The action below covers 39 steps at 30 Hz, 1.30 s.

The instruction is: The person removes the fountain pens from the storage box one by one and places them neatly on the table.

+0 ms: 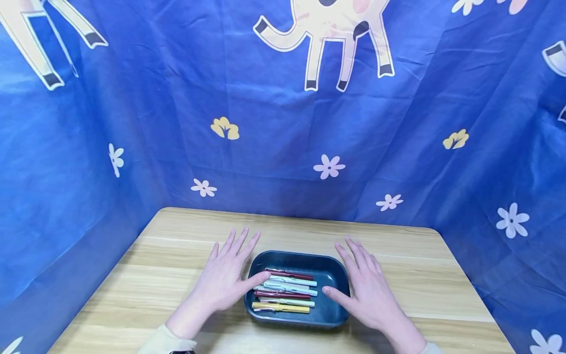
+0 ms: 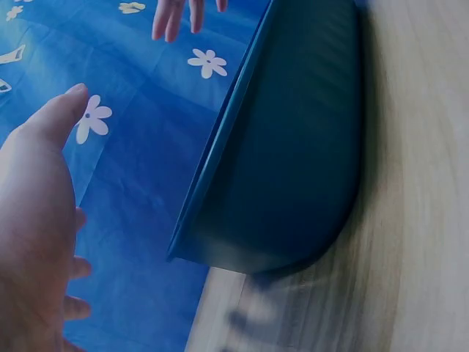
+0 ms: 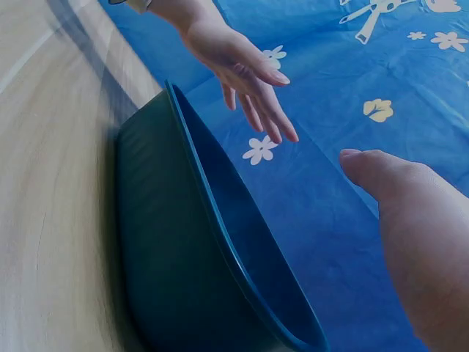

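Note:
A dark teal tray [image 1: 329,268] with rounded corners stands on the table, with several capped pens lying side by side in its left and middle part. Two are dark red [image 1: 292,296], others pale blue [image 1: 292,286] or pale green, and the nearest is a yellow pen [image 1: 283,308]. My left hand [image 1: 223,285] hovers at the tray's left side, fingers spread, its thumb overlapping the pens' ends in the head view. On the opposite side my right hand [image 1: 371,292] has its fingers extended and its thumb over the tray's right part. Both hands hold nothing.
The light wood table [image 1: 185,241] has rounded back corners. Blue cloth [image 1: 274,162] printed with flowers and animals hangs behind it and along both sides. In both wrist views the tray's outer wall [image 2: 286,147] rises steeply from the tabletop.

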Available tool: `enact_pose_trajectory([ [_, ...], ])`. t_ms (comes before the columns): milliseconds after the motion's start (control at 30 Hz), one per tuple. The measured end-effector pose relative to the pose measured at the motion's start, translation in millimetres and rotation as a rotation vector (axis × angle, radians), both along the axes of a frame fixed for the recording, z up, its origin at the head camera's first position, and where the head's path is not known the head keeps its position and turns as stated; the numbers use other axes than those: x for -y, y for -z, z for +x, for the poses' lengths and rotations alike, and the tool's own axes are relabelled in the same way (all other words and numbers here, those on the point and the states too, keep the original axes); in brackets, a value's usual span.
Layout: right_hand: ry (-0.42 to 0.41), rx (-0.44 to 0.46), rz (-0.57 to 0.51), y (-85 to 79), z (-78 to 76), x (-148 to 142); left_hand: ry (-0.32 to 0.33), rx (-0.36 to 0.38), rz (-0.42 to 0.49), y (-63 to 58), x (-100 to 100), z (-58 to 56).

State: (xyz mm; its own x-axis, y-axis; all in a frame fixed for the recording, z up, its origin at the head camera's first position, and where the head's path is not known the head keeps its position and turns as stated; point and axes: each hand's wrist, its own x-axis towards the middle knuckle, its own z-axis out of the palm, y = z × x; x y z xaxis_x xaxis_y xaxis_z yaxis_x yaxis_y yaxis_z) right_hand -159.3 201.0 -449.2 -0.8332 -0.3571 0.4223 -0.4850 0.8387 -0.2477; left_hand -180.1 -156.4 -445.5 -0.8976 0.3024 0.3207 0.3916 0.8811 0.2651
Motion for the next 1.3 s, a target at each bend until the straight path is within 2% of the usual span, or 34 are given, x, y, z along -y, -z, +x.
enact_pose_trajectory([
  [433, -0.052, 0.061, -0.081, 3.9, 1.2, 13, 0.0, 0.013, 0.041, 9.1, -1, 3.1],
  [733, -0.076, 0.119, -0.117, 7.1, -0.5, 23, 0.015, 0.02, 0.115, 15.5, -2, 6.0],
  [1067, -0.128, 0.154, -0.156, 12.6, -4.7, 33, 0.006, 0.069, 0.231, 23.8, -5, 8.1],
  [1300, -0.15, 0.237, -0.182, 13.6, -9.8, 39, -0.014, 0.091, 0.259, 29.8, -6, 7.8],
])
